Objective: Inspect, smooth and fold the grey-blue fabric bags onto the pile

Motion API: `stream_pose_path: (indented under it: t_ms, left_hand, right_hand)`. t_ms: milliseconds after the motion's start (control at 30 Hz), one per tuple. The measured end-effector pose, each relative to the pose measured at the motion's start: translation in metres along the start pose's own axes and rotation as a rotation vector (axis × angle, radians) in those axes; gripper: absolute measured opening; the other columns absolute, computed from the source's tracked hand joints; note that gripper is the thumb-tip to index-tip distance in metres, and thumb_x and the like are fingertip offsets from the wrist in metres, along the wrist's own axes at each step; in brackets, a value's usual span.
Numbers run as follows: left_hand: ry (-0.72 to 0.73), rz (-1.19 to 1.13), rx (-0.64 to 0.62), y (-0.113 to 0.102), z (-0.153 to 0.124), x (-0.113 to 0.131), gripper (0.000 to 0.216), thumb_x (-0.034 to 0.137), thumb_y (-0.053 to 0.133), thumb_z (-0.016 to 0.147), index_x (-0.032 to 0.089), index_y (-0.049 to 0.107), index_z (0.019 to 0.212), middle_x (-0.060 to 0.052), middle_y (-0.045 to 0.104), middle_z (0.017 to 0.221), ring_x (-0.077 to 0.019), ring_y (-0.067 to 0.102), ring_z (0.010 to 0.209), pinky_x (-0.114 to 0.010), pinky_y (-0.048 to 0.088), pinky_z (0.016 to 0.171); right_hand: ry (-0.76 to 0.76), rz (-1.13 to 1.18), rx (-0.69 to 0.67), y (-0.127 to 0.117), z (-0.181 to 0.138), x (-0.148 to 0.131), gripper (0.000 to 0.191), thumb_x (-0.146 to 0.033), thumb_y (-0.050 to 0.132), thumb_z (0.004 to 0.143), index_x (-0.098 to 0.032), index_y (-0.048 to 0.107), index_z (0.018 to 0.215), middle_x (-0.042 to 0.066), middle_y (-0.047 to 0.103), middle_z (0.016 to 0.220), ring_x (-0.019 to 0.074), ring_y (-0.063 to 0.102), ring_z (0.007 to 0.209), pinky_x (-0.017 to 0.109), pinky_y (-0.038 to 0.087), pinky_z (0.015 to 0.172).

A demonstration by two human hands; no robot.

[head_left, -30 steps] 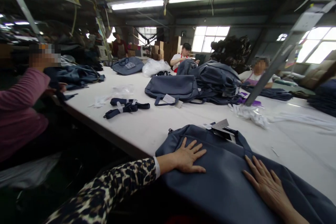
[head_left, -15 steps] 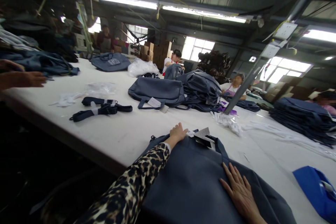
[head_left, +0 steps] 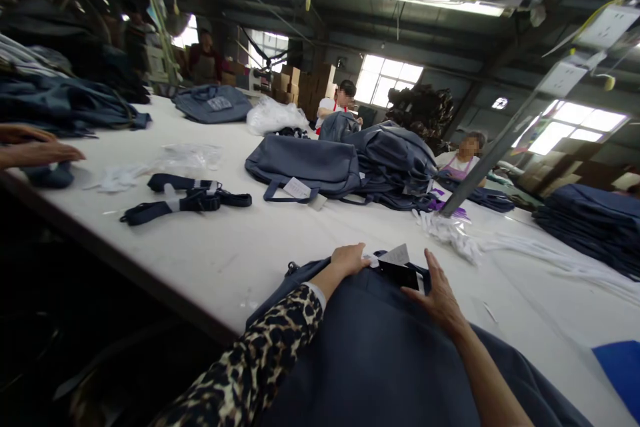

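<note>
A dark blue bag lies in front of me at the bottom of the view. My left hand, at the end of a leopard-print sleeve, is closed on the bag's far edge, beside a small white label; its fingertips are partly hidden. White and black hang tags lie by the bag's handle. Over the handle end, just right of the tags, my right hand has its thumb and fingers apart. The thumb reaches to the black tag; whether it touches it I cannot tell.
Rolled dark straps and clear plastic lie on the white table. Beyond are more blue bags, a slanting metal post and a stack of bags. Another person's hands are at the left edge.
My right hand has moved from lying flat on the bag up to the tags and handle. My left hand stays at the far edge. The other person's hands now have a dark roll beneath them.
</note>
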State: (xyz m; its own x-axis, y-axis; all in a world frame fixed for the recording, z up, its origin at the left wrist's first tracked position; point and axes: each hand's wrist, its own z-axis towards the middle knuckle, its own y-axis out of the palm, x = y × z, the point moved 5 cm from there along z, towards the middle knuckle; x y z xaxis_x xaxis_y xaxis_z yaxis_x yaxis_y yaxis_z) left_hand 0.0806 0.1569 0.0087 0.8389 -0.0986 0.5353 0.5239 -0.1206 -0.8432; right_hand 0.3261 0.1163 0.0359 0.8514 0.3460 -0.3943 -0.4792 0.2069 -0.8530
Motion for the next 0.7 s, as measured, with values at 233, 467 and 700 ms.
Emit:
stream_pose_path:
  t_ms: [233, 467, 700]
  left_hand:
    - [0.020, -0.149, -0.022, 0.002, 0.010, -0.012, 0.072, 0.049, 0.065, 0.081, 0.025, 0.040, 0.145, -0.009, 0.066, 0.125, -0.0289, 0.060, 0.119, -0.037, 0.047, 0.095]
    - [0.137, -0.341, -0.043, 0.002, 0.019, -0.009, 0.069, 0.039, 0.062, 0.085, 0.019, 0.039, 0.146, -0.006, 0.071, 0.115, -0.0196, 0.067, 0.103, -0.028, 0.050, 0.088]
    - [0.179, -0.291, -0.046, 0.004, 0.014, -0.001, 0.060, 0.045, 0.061, 0.085, 0.022, 0.049, 0.139, -0.004, 0.071, 0.113, -0.0204, 0.067, 0.102, -0.029, 0.050, 0.088]
  right_hand:
    - [0.002, -0.033, -0.151, 0.015, 0.057, -0.004, 0.067, -0.055, 0.070, 0.071, -0.022, 0.059, 0.129, 0.008, 0.069, 0.096, 0.0295, 0.060, 0.095, 0.043, 0.047, 0.080]
    - [-0.352, -0.102, 0.044, 0.002, 0.011, -0.082, 0.015, -0.032, 0.055, 0.091, -0.025, 0.068, 0.092, 0.005, 0.067, 0.089, 0.0238, 0.054, 0.089, 0.036, 0.041, 0.080]
    - [-0.496, -0.278, 0.024, 0.045, -0.057, -0.117, 0.025, -0.012, 0.051, 0.090, -0.023, 0.065, 0.108, 0.005, 0.067, 0.105, 0.0212, 0.058, 0.093, 0.031, 0.044, 0.079]
